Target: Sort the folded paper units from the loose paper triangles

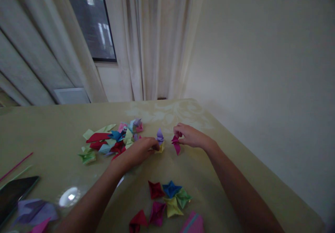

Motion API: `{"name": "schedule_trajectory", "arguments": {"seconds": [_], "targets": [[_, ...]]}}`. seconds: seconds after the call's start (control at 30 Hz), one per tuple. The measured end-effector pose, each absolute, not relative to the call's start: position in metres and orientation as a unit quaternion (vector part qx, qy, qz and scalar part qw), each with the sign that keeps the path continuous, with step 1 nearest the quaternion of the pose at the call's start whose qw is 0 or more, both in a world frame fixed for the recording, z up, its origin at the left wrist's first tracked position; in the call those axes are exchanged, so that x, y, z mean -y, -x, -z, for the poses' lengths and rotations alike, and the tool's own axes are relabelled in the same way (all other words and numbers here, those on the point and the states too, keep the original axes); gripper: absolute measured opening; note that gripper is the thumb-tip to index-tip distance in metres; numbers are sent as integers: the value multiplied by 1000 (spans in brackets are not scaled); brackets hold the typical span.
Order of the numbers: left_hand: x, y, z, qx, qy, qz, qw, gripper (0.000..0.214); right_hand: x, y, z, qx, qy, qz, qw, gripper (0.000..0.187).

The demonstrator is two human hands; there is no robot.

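My right hand (190, 135) is closed in a pinch on a magenta folded-paper piece (176, 145), whose pointed end hangs towards me. Just left of it, my left hand (145, 146) has its fingers curled together at a yellow folded-paper piece (161, 147), which they partly cover. A purple folded-paper piece (160, 135) stands right behind the yellow one. Left of my left hand lies a loose heap of folded papers (106, 143) in red, blue, green and pink. My left forearm hides part of the table below the heap.
Nearer me sit several star-like folded papers: red (156, 190), blue (171, 189), green (183, 198), yellow (172, 206) and magenta (157, 212). A dark phone (18, 191) and purple paper (36, 211) lie at left. A wall (267, 86) borders the table's right edge.
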State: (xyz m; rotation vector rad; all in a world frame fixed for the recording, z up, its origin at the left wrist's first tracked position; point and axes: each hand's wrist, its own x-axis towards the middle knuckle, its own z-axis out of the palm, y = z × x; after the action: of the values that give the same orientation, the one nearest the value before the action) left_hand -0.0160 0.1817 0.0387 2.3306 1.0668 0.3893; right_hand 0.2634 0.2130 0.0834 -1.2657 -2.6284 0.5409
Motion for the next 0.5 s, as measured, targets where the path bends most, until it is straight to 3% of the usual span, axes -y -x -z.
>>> {"name": "schedule_trajectory", "arguments": {"seconds": [0.3, 0.5], "targets": [[-184, 14, -42, -370, -871, -179, 270, 16, -206, -260, -89, 882, 436, -169, 56, 5], [-187, 19, -41, -424, -862, -177, 216, 16, -195, -249, -97, 879, 449, -158, 8, 12]]}}
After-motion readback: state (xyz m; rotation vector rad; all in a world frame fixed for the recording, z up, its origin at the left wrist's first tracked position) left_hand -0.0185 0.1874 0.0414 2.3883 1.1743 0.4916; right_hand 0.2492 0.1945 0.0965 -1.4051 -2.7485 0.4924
